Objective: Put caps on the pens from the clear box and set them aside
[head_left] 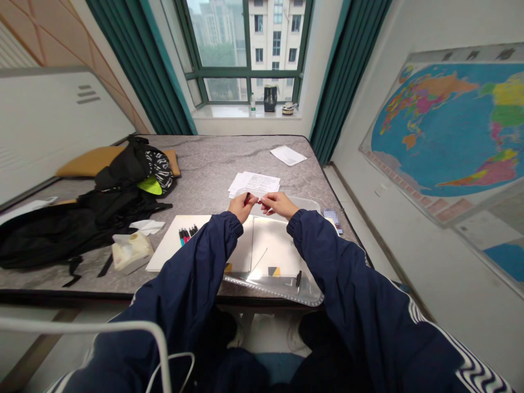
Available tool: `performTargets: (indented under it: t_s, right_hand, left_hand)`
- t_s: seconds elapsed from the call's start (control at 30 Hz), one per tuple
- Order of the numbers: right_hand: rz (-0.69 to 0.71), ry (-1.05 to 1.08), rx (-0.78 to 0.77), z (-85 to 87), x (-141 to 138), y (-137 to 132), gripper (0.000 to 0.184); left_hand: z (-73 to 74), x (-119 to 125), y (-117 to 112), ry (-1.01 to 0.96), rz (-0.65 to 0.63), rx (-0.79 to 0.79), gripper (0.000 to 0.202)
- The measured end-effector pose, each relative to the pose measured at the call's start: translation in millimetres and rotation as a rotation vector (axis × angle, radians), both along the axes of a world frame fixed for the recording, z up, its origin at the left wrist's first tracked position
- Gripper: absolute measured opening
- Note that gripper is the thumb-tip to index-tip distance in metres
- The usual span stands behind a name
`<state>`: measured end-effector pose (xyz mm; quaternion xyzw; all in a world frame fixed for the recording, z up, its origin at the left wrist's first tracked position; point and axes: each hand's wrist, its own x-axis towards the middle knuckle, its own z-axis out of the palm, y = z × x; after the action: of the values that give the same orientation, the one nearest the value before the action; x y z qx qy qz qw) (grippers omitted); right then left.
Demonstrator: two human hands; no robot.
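Observation:
My left hand [241, 207] is closed around a dark pen part [247, 198], with a bit of red showing beside it. Close by on the right, my right hand [278, 204] pinches something tiny and reddish at its fingertips, too small to name. Both hands hover over a clear plastic sheet [282, 290] that covers white paper. On it lie a thin pale rod [258, 263], like a pen refill, and a short black pen part [298, 278]. Several pens [187, 234] with coloured and dark barrels lie on the white paper [164, 254] to the left, partly behind my left sleeve.
Printed sheets [256, 183] lie beyond my hands, with another paper [288, 155] farther back. To the left are a tissue pack [131, 252], a black backpack [49, 224] and a cap [159, 172]. A blurred item [333, 219] sits near the right edge.

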<state>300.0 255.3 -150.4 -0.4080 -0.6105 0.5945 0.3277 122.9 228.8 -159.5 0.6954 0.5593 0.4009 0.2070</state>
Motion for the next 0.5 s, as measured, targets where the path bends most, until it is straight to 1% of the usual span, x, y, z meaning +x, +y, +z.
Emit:
performTargets:
  t_s: [0.17,0.37,0.5]
  right_hand:
    - [0.006,-0.022,-0.013,0.1,-0.1,-0.2,0.023]
    - [-0.015,-0.007,-0.019,3.3,-0.7,-2.9,0.018]
    - [-0.039,-0.009,-0.039,3.5,-1.7,-3.4,0.016]
  left_hand:
    - [-4.1,-0.5,1.1,0.025,-0.001,0.025,0.026]
    - [-7.9,-2.1,1.9,0.028,-0.035,0.039,0.027]
    - [-6.9,-1.2,0.4,0.041,-0.064,0.032,0.029]
